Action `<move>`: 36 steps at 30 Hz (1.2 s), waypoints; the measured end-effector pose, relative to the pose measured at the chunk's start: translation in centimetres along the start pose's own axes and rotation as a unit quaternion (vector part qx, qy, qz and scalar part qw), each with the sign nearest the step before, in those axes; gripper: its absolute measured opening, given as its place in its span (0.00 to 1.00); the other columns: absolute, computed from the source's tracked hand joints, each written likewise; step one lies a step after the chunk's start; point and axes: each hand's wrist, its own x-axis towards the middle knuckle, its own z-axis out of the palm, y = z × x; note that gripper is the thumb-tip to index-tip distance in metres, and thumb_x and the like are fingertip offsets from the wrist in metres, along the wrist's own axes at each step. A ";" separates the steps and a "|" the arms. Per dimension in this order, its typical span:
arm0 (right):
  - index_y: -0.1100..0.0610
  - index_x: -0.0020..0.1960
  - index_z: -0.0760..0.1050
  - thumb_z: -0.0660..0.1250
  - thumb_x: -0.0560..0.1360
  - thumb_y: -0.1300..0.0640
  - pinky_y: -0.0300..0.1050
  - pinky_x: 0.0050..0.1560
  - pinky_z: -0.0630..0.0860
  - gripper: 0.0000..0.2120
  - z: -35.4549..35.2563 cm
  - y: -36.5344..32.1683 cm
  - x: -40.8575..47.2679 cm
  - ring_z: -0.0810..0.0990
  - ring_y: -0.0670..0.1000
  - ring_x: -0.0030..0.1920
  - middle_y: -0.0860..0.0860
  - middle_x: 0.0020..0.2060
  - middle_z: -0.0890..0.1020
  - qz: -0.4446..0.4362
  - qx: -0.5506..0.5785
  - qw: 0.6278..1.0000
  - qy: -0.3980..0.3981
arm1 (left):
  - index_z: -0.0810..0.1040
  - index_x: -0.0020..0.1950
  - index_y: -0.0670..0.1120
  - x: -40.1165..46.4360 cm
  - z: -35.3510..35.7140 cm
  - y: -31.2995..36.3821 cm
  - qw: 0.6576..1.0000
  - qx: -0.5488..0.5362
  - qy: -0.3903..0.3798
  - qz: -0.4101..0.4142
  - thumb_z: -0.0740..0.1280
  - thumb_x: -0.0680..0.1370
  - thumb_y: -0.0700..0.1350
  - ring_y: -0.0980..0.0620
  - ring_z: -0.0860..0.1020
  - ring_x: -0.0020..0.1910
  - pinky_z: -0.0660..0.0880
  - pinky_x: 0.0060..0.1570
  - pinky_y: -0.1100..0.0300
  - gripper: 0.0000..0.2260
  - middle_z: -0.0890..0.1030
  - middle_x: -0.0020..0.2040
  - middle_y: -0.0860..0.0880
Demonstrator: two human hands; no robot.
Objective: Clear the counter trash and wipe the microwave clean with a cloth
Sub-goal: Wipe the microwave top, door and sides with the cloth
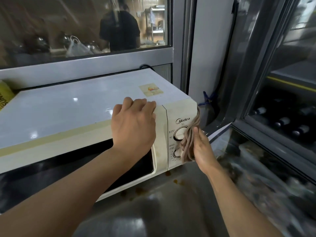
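- Cream-white boxy microwave oven [77, 106] with a dark glass door, standing on a grey stone-look counter [171, 194], its control panel at the right end.
- Left hand [134, 124] laid over the top front edge of the microwave, just left of the panel seam; fingers bent at the knuckles with tips on the glossy top, curled round nothing, pressing down.
- Right hand [201, 147] at the right near corner of the microwave, gripping a crumpled beige cloth [190, 135] against the control panel.
- Cloth bunched in folds, covering the right part of the two round white dials [177, 134] and reaching up along the right edge of the panel to beside the printed brand name.
- Yellowed square sticker [151, 90] on the microwave top, far of the left hand.
- Brown sauce-like spots [168, 173] on the counter just near the lower right corner of the microwave, more of them scattered leftward under the door edge.
- Yellow printed package [5, 94] at the far left, partly cut off, beside the microwave's far left corner.
- Grey-framed window [85, 31] behind the microwave, showing a person in dark clothing and a white plastic bag [77, 47] beyond the glass.
- Glass-fronted cooler [282, 108] at the right with dark bottles [283, 120] lying inside.
- Blue clip-like object [207, 98] in the corner right of the microwave, too indistinct to identify.
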 end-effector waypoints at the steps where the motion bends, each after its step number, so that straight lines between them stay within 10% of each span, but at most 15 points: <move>1: 0.54 0.48 0.73 0.57 0.74 0.44 0.37 0.29 0.76 0.15 -0.2 0.5 -0.1 0.79 0.46 0.28 0.48 0.28 0.79 0.009 0.017 1.000 -0.001 | 0.77 0.61 0.46 0.0 0.1 0.0 1.000 -0.002 0.006 0.000 0.60 0.78 0.43 0.41 0.72 0.56 0.65 0.52 0.50 0.13 0.79 0.59 0.46; 10: 0.50 0.47 0.76 0.55 0.79 0.48 0.46 0.32 0.79 0.12 -0.7 4.6 -2.3 0.81 0.52 0.30 0.54 0.32 0.80 0.050 -0.064 0.995 0.065 | 0.78 0.57 0.45 -0.3 0.5 -0.2 0.999 -0.005 0.036 0.015 0.61 0.77 0.43 0.40 0.73 0.52 0.67 0.44 0.52 0.11 0.81 0.55 0.46; 18: 0.40 0.54 0.76 0.55 0.79 0.47 0.43 0.59 0.75 0.11 -0.5 0.9 1.3 0.80 0.46 0.56 0.45 0.52 0.82 -0.043 -0.102 0.993 0.042 | 0.79 0.55 0.44 -0.6 1.2 -0.5 0.997 0.010 0.076 0.028 0.60 0.77 0.43 0.40 0.75 0.48 0.65 0.41 0.53 0.11 0.82 0.50 0.45; 22: 0.46 0.54 0.75 0.56 0.74 0.35 0.46 0.49 0.78 0.19 -0.7 2.4 1.1 0.81 0.50 0.46 0.49 0.44 0.82 -0.031 -0.080 0.996 0.022 | 0.79 0.55 0.45 -0.5 1.4 -0.4 0.996 0.016 0.085 0.033 0.57 0.78 0.45 0.41 0.74 0.48 0.61 0.41 0.54 0.13 0.82 0.50 0.46; 30: 0.61 0.59 0.70 0.50 0.82 0.58 0.36 0.29 0.76 0.14 -2.0 6.3 -2.9 0.80 0.44 0.30 0.47 0.32 0.81 0.044 -0.138 0.989 0.008 | 0.79 0.56 0.44 -0.6 1.3 -0.2 0.995 0.009 0.093 0.031 0.58 0.77 0.44 0.40 0.73 0.50 0.60 0.41 0.55 0.13 0.82 0.51 0.45; 34: 0.55 0.63 0.72 0.53 0.82 0.55 0.34 0.47 0.77 0.15 -1.6 6.2 -3.5 0.82 0.40 0.44 0.46 0.43 0.83 0.085 -0.184 0.978 0.057 | 0.78 0.56 0.44 -0.6 1.2 -0.2 0.995 0.016 0.092 0.031 0.58 0.78 0.43 0.40 0.73 0.50 0.61 0.41 0.54 0.12 0.81 0.52 0.44; 36: 0.54 0.59 0.73 0.53 0.82 0.52 0.50 0.48 0.80 0.13 -0.8 5.3 -3.4 0.83 0.53 0.41 0.53 0.39 0.83 0.092 -0.159 0.980 0.074 | 0.78 0.56 0.44 -0.6 1.2 -0.3 0.995 0.015 0.094 0.031 0.58 0.78 0.43 0.40 0.73 0.50 0.60 0.41 0.54 0.12 0.81 0.51 0.45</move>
